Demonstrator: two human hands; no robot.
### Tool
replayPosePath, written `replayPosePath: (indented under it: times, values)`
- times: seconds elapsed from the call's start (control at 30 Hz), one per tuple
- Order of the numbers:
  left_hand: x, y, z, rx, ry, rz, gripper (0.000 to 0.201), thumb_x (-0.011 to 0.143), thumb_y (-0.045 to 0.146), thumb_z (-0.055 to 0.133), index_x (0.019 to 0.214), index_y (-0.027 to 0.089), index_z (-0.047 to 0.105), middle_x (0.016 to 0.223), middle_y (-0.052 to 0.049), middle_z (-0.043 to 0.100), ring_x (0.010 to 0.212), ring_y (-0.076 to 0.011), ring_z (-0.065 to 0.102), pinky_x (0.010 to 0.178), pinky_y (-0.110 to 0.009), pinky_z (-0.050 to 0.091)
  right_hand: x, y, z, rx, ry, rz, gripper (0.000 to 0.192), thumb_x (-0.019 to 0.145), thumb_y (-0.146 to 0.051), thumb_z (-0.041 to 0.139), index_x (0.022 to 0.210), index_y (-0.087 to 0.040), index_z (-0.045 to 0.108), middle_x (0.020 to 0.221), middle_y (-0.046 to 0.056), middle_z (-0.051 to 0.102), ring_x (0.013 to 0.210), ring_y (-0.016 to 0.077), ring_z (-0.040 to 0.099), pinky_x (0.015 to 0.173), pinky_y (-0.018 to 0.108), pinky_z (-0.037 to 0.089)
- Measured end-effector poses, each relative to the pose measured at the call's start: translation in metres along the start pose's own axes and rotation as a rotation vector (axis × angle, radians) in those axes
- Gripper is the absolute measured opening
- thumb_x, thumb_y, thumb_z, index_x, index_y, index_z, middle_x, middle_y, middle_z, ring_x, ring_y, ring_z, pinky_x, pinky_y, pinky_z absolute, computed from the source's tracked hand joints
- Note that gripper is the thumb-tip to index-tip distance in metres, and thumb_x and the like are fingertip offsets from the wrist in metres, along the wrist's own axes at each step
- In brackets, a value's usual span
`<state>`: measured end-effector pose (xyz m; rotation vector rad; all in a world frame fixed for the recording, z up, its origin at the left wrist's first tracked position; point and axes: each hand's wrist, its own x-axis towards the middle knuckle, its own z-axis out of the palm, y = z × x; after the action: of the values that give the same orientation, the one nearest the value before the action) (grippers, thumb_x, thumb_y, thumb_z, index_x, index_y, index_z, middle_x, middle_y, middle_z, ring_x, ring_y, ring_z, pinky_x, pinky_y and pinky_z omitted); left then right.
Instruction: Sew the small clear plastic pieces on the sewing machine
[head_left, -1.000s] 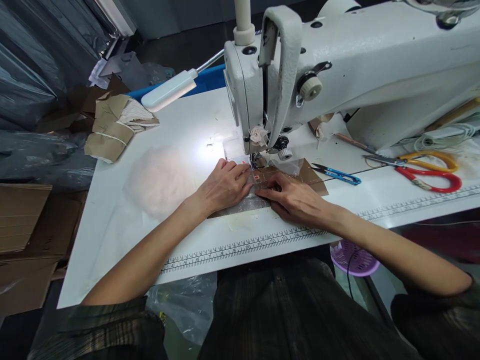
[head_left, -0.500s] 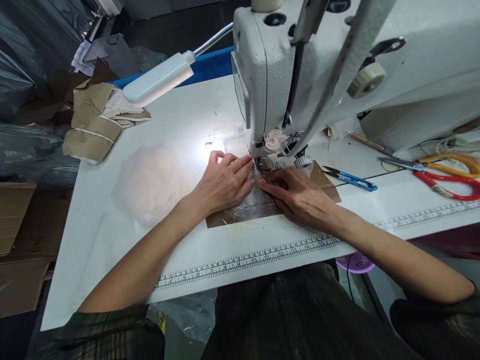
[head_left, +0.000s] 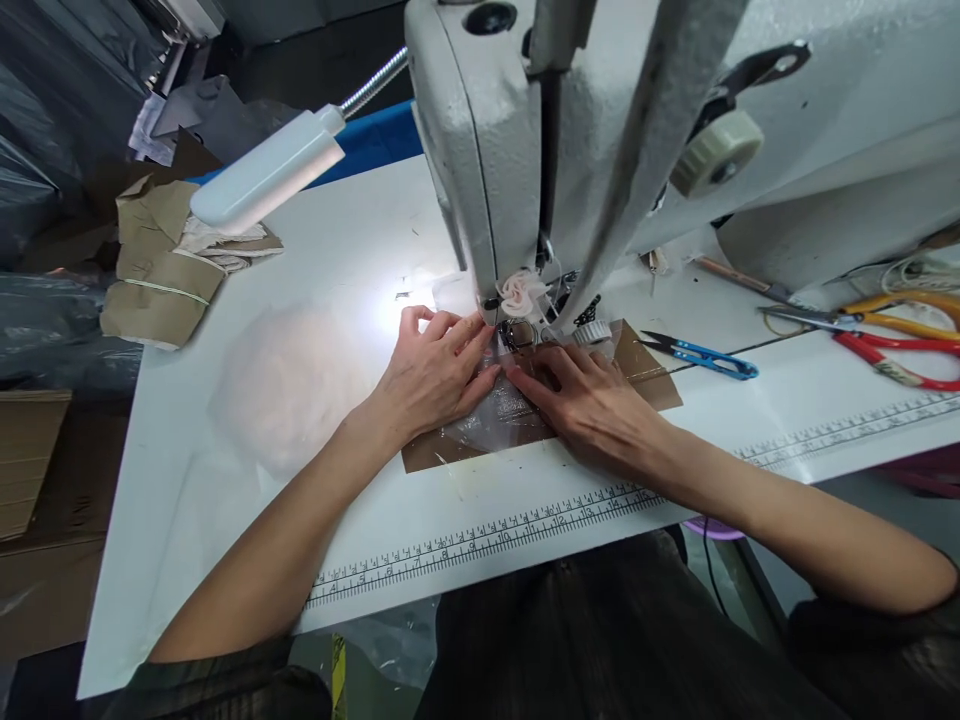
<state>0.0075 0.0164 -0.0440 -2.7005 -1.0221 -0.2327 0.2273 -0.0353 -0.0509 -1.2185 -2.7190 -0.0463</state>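
Observation:
My left hand rests palm down just left of the presser foot, its bent fingers spread on a thin see-through sheet. To the right of the foot, my right hand has its thumb and forefinger close together at the sheet's edge; their exact grip is partly hidden. The sheet lies over a brown board on the white table. A pale pink ruffled fabric flower sits on the sewing machine just above the foot.
Blue thread snips and red- and yellow-handled scissors lie to the right. A lamp lights the table from the left, near a tied brown paper bundle. A pale translucent heap lies beside my left forearm. A printed ruler follows the front edge.
The view has shifted a little, so the machine and lamp appear further left. Both hands stay beside the presser foot, with only slight finger movement on the see-through sheet.

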Motion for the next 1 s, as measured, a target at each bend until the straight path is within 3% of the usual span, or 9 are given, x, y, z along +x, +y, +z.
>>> replayPosePath:
  times: [0.43, 1.0]
  values:
    - [0.0001, 0.003, -0.0004, -0.045, 0.006, -0.039, 0.04, 0.097, 0.038, 0.046, 0.12, 0.01, 0.062, 0.098, -0.015, 0.069, 0.094, -0.0325, 0.058, 0.084, -0.051, 0.038, -0.0009, -0.0031, 0.002, 0.022, 0.008, 0.055, 0.035, 0.099, -0.014, 0.038, 0.126, -0.016, 0.06, 0.112, 0.018, 0.057, 0.098, 0.0296, 0.05, 0.079, 0.043, 0.045]
    - [-0.0045, 0.0058, 0.0026, -0.15, 0.045, -0.046, 0.038, 0.096, 0.035, 0.048, 0.126, 0.016, 0.06, 0.122, -0.014, 0.067, 0.099, -0.0317, 0.059, 0.092, -0.057, 0.035, -0.0079, -0.0007, 0.008, 0.123, 0.091, 0.051, 0.038, 0.097, -0.014, 0.041, 0.131, -0.018, 0.058, 0.116, 0.017, 0.055, 0.1, 0.0286, 0.049, 0.084, 0.044, 0.045]
